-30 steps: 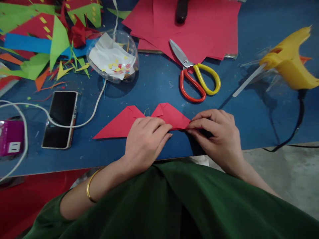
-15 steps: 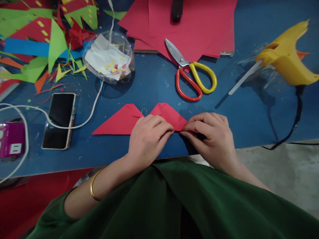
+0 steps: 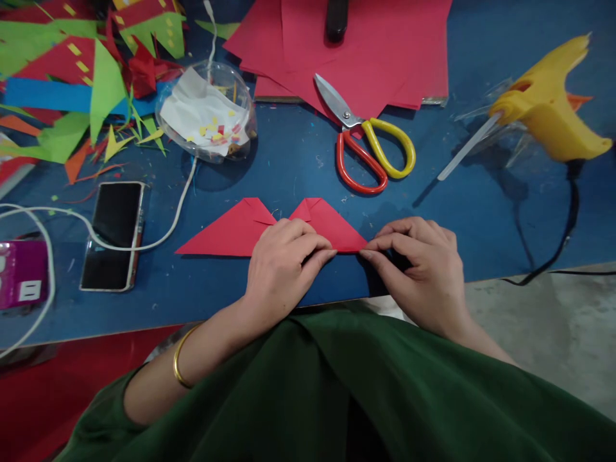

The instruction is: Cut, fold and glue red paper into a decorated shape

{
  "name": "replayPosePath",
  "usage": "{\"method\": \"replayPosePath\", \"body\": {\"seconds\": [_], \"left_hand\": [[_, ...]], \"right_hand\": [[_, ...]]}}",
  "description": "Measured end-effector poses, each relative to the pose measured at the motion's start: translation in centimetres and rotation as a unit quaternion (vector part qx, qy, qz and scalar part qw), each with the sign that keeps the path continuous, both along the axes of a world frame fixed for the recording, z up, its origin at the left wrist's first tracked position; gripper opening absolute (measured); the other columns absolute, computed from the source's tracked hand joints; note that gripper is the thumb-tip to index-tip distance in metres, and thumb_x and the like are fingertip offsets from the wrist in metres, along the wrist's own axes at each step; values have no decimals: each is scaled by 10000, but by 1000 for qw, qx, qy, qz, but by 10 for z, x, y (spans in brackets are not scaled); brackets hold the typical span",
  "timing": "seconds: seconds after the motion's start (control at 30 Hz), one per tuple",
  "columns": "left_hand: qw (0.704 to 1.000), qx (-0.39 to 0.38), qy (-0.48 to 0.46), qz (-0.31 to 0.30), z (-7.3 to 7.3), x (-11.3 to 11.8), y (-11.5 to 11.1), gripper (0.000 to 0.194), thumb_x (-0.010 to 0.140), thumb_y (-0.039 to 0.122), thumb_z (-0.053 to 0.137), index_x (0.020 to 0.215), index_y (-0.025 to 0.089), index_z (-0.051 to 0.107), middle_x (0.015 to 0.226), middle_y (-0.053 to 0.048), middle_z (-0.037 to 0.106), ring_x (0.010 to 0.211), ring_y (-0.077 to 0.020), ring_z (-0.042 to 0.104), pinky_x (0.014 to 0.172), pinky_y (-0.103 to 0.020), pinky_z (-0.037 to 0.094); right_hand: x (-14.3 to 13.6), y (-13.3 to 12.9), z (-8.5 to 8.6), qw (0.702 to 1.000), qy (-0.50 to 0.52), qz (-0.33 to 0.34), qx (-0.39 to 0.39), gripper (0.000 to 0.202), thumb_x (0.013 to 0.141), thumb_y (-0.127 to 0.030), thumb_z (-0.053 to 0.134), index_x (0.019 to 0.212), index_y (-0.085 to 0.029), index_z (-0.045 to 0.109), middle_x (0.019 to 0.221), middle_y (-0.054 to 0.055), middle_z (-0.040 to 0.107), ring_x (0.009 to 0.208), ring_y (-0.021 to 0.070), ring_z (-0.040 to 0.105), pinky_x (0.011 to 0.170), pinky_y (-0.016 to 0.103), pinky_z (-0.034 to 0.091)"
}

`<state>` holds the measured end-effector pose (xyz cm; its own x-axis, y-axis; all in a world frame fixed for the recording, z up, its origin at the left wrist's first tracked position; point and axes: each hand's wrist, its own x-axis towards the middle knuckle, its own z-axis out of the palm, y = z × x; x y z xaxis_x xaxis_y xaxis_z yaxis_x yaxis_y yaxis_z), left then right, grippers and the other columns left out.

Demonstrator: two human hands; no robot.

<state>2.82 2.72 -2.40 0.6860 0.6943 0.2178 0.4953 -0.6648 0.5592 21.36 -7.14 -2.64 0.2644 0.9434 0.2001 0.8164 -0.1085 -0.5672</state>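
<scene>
A folded red paper (image 3: 224, 232) lies flat near the table's front edge, with two peaks and a notch between them. My left hand (image 3: 283, 266) covers its middle, thumb and fingers pinched on the lower edge. At the paper's right corner, my right hand (image 3: 418, 269) is closed, thumb and fingertip pinching the edge there. Beyond the hands lie scissors (image 3: 360, 170) with one red and one yellow handle, their blades slightly apart and pointing away to the left.
A yellow glue gun (image 3: 548, 102) with a glue stick rests at right. Red paper sheets (image 3: 375, 70) are stacked at the back. A clear plastic bowl (image 3: 250, 131), a corded phone (image 3: 113, 234), a purple box (image 3: 22, 273) and coloured paper scraps (image 3: 62, 135) occupy the left.
My right hand has slid a little to the right along the paper's lower edge, out to its corner. My left hand stays on the middle. The whole view has shifted slightly.
</scene>
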Motion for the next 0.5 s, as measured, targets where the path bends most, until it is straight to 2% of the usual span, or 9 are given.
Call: {"method": "replayPosePath", "body": {"seconds": [0.3, 0.5], "left_hand": [[999, 8, 21, 29, -1, 2, -2, 163, 914, 271, 676, 767, 199, 670, 784, -11, 670, 769, -175, 593, 720, -348, 422], [999, 16, 32, 39, 1, 5, -1, 173, 894, 263, 704, 737, 205, 660, 766, -1, 673, 761, -180, 596, 710, -363, 393]], "right_hand": [[-1, 0, -3, 1000, -19, -17, -6, 91, 872, -261, 675, 793, -239, 635, 941, 44, 688, 890, 234, 625, 833, 445, 419], [0, -1, -2, 1000, -13, -15, -1, 68, 860, -253, 705, 812, -231, 661, 937, 38, 691, 885, 231, 622, 830, 438, 412]]}}
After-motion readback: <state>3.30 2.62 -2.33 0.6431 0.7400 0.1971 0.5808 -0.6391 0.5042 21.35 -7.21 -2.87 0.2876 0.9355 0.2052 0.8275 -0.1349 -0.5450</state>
